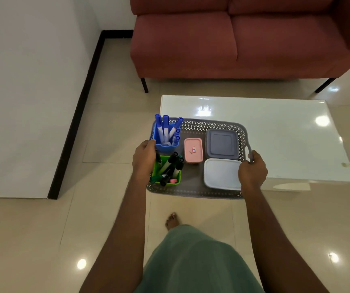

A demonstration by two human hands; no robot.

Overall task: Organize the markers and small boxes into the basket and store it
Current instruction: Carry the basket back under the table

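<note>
A grey perforated basket (193,191) is held in the air over the floor and the near left corner of the white table. My left hand (144,158) grips its left handle and my right hand (252,171) grips its right handle. Inside stand a blue cup (165,144) of blue markers (165,127) and a green cup (175,180) of dark markers (173,164). A small pink box (193,150), a grey lidded box (222,143) and a white lidded box (221,174) lie flat in the basket.
A glossy white low table (275,132) stands ahead on the right. A red sofa (233,39) on thin black legs sits beyond it. A white wall with black skirting (75,115) runs along the left. My foot (172,219) rests on the tiled floor below the basket.
</note>
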